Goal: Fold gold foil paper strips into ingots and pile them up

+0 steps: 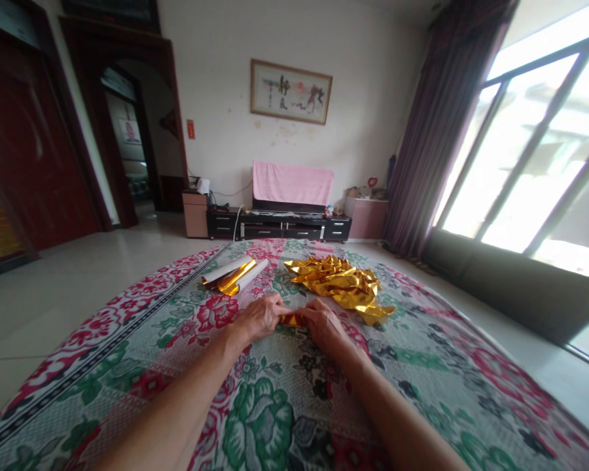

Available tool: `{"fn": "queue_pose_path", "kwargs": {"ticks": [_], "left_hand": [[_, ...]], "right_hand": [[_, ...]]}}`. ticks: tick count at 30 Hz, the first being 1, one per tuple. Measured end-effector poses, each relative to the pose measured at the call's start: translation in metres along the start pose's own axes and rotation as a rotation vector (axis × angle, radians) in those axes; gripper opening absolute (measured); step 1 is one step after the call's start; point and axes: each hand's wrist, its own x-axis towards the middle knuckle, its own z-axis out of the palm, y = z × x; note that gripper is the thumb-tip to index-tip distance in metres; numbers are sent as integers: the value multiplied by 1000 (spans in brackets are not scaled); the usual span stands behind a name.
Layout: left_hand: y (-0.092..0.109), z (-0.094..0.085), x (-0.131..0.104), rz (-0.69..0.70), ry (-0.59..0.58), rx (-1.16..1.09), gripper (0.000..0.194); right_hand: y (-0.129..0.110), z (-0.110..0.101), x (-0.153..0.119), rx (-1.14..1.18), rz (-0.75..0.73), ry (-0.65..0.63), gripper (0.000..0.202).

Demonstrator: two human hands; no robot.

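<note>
over a red, green and white flowered cloth [258, 425], the left hand [264, 316] and the right hand [324, 324] hold a small piece of shiny gold foil [291, 320] between them, fingers closed on its two ends. beyond, to the left, lie rolled gold-and-white sheets [236, 280]; to the right, a crumpled heap of shiny gold foil [341, 282]. at the far wall, a low black cabinet [264, 233] stands beneath a draped pink cloth [293, 183].

Home living room, framed picture [291, 91], long curtain [425, 124]
</note>
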Motion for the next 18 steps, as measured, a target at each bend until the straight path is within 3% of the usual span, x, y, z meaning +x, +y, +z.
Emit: {"fn": "queue_pose_path", "kwargs": {"ticks": [9,18], "left_hand": [[3,-1,-1,-22,-16,13,37],[1,0,-1,-36,-5,-6,37]], "right_hand": [[-12,-6,-2,-87,66,-39,28],[-10,-1,-11,-146,177,34,36]]}}
